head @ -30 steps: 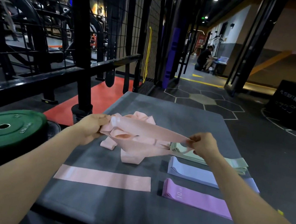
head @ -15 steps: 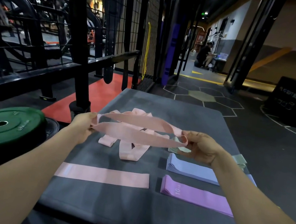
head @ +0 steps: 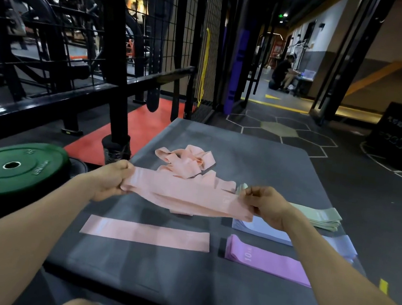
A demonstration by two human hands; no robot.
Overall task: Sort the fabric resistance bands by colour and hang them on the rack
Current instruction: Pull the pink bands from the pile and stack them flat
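Holding one pink band (head: 184, 196) by its two ends above the grey mat (head: 177, 282), the left hand (head: 110, 180) and the right hand (head: 265, 205) each pinch it tight. I think the band should be pulled flat, without twist, and then laid exactly on the flat pink band (head: 145, 233) near the front, not on the tangled pink heap (head: 186, 162) behind.

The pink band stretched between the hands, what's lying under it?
Under the held pink band show the grey mat and the near end of the pink pile. It covers the blue stack's corner.
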